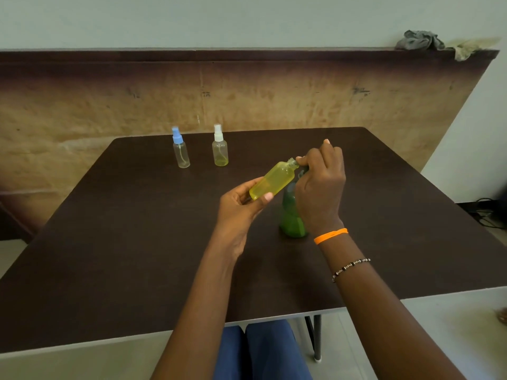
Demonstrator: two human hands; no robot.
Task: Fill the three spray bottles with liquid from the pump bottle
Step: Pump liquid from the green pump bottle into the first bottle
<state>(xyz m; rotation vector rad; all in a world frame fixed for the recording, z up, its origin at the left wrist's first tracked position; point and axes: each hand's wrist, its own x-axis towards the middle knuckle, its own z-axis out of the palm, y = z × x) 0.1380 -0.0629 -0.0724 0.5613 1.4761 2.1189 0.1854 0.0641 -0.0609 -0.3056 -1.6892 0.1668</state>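
Fingers of your left hand (241, 204) curl round the base of the yellow spray bottle (274, 180), thumb on top, holding it tilted with its open threaded neck up against the pump head. Your right hand (319, 185) sits on top of the green pump bottle (292, 220), fingers bent over the pump, index tip raised; the pump head itself is mostly hidden. Pump bottle stands upright on the dark table (137, 229). Blue-capped spray bottle (181, 149) and white-capped spray bottle (220, 148) stand capped near the far edge, side by side, well apart from your hands. White-capped one shows a little yellow liquid at the bottom.
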